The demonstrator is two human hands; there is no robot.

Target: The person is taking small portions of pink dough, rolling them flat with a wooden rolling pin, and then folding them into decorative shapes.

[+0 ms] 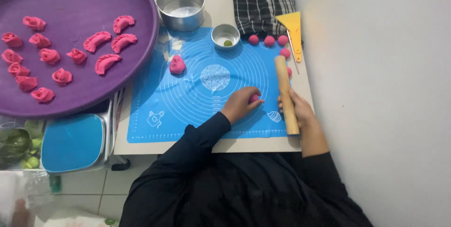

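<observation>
Two hands work over the blue mat on my feed. I see the left hand lying palm-down near the mat's lower right, its fingers curled over a pink dough ball that peeks out at the fingertips and rests on the mat. I see the right hand clasped around the lower part of a wooden pin, which lies lengthwise along the mat's right edge, just beside the left hand. Further up, near the pin's far end, several more pink balls sit in a loose row in front of a checked cloth, with a yellow scraper lying just to their right. A small tin holding something green stands at the mat's top edge, and a larger round tin stands behind it. One shaped pink piece sits on the mat's upper left. Beyond the mat to the left, a big purple tray carries pink rose shapes and crescent dumplings.
</observation>
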